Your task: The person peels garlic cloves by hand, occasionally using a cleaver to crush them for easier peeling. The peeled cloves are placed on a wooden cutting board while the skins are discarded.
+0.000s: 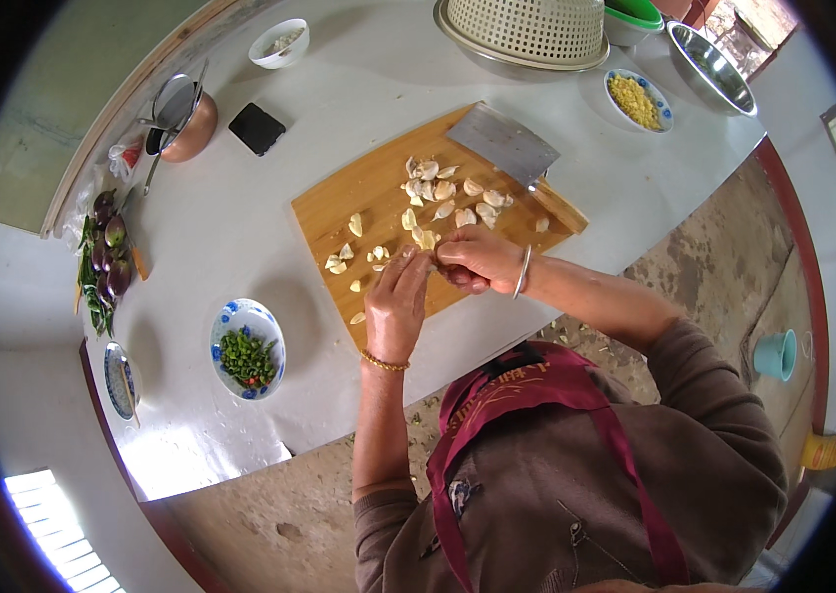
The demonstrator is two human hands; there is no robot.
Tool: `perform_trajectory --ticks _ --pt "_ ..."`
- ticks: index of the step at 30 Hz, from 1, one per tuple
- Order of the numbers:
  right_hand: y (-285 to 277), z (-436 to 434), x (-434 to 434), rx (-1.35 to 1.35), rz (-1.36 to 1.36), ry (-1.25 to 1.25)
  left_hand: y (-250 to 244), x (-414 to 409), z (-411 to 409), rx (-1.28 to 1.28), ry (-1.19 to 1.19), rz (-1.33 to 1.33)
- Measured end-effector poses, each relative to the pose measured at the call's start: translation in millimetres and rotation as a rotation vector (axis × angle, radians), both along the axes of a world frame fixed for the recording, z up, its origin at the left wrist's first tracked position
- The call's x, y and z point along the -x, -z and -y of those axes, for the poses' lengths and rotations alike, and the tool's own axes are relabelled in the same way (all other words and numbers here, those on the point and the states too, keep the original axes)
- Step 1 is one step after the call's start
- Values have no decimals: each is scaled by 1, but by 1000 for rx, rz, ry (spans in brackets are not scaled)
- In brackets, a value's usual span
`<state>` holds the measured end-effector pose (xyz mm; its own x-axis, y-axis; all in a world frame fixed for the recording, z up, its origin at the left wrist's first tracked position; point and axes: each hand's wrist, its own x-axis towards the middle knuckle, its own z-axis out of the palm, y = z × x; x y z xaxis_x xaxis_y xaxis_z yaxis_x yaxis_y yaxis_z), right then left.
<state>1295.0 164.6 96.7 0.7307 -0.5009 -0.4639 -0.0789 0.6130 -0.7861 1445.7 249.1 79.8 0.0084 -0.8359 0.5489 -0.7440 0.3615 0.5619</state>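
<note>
Over the near edge of a wooden cutting board [329, 215], my left hand [397, 296] and my right hand [478, 259] meet at the fingertips. Both pinch what looks like a garlic clove, mostly hidden by the fingers. Unpeeled garlic cloves [427, 172] are heaped just beyond the hands, with others scattered to the right. Peeled cloves [355, 224] and smaller pieces lie on the board's left part. A cleaver [503, 142] rests flat across the far right corner, its wooden handle [560, 204] pointing toward the right edge.
A bowl of chopped green peppers [247, 358] stands left, near eggplants [118, 278]. Farther back are a copper-coloured pot [199, 130], a black phone-like object [257, 129] and a white bowl [279, 44]. A colander [525, 33], a bowl of yellow chopped food [634, 101] and a steel basin [712, 68] stand back right.
</note>
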Motion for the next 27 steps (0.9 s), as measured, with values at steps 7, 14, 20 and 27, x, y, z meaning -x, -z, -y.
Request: perform_trajectory --ticks 7,14,20,27 --pt "2 -6 -4 244 23 73 -6 11 2 -367 -78 -1064" --pt "-6 -8 -7 679 -53 54 12 7 0 -412 26 -1504" --pt "0 -2 -5 794 -146 33 7 4 -4 -509 74 -1433" --pt "0 -1 -8 1376 -258 95 -3 8 -6 -516 -5 -1218"
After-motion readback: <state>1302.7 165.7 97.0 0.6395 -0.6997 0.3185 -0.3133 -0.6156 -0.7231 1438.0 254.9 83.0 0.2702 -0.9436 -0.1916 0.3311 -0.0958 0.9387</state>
